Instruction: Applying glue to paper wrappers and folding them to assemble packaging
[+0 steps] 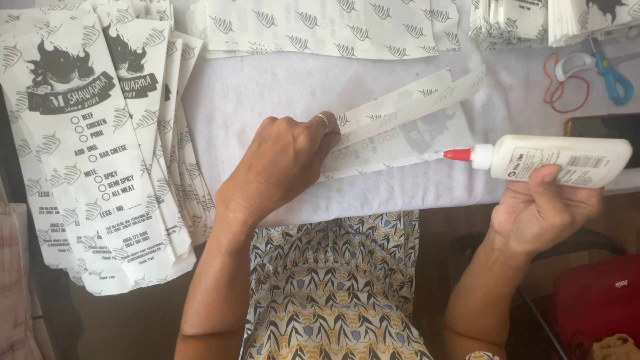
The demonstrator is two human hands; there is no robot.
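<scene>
Roughly centre frame, the left hand [287,163] presses knuckles-up on a folded white printed paper sheet [400,137], fingers curled down over its near end so the fingertips and that end of the sheet are hidden; a thin ring shows on one finger. That paper lies on the pale cloth-covered table [267,93], angled up toward the right, its print faint and hard to read through the folds. The right hand [543,213] grips a white plastic glue bottle with a red nozzle [560,160], held sideways, the red tip touching or just at the paper's right edge, can't tell which. Thumb over the bottle's underside, other fingers hidden behind it. At left, a fanned stack of white printed paper bags [87,153] hangs over the table edge, top cut off by the frame. More printed sheets [320,27] along the far edge, also cropped. Top right: blue-handled scissors [610,73], partly out of frame, beside an orange rubber band [563,93]. A dark flat object behind the bottle is mostly hidden.
</scene>
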